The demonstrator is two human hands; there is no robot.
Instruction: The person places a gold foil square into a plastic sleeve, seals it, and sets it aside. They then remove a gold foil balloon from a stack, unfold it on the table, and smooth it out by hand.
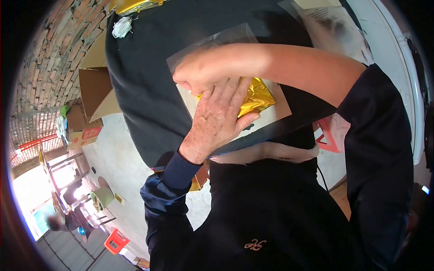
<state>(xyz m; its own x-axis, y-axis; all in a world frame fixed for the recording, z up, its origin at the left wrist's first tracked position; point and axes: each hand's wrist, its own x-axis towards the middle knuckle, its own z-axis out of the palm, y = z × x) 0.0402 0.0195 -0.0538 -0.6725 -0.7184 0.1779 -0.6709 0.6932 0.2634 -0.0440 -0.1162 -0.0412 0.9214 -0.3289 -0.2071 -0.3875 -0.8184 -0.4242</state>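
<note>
A gold foil packet (259,97) lies on a flat sheet of clear plastic and pale card (280,112) on the dark cloth. My left hand (216,115) rests flat on the foil, its fingers stretched out and its thumb along the near edge. My right forearm crosses above the sheet from the right. My right hand (195,72) is bent down at the packet's left end, its fingers curled and mostly hidden beneath the hand; what they grip cannot be made out. The sheet's clear plastic part (235,35) sticks out beyond my right wrist.
The dark cloth (144,90) covers the work surface. A bundle of white strings (122,28) and more gold foil (135,4) lie at its far left. Clear plastic bags (334,29) lie at the far right. Cardboard boxes (96,88) stand left; a person (68,221) sits in the background.
</note>
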